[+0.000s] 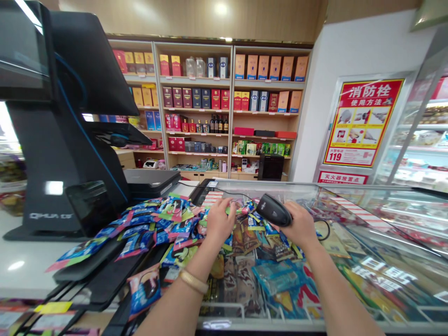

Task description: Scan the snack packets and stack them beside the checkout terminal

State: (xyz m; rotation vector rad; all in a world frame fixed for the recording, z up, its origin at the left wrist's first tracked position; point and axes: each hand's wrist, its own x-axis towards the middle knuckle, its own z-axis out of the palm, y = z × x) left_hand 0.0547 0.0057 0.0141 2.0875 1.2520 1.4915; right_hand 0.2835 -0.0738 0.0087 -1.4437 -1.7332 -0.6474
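On the surface (21, 261), well left of my left grip, stands the dark terminal (75, 154); between them, blue snack pkts (175, 207) lie in a loose, overlapping heap. One lone pkt (144, 288) sits nearer me, left of my braceleted wrist, by the front edge: a sleeve-height brush of my forearm could tip it off. The heap's outer pkts might slide too, being slick & stacked w/ nothing visible holding them.

My left grip (220, 221) is at the heap's right end, fingers bent over pkts; can't tell if it's closed on one. Pulling there could drag neighbours along.

Just right of it, the black scanner (273, 210) is held in my right grip (301, 226), fingers wrapped round the handle, head angled twd my left. If it's knocked or I slacken, it'd drop on the freezer's glass top, approx. below. Right beside that grip, a dark cable loop (329, 228) could snag my wrist, or catch pkts if swung.
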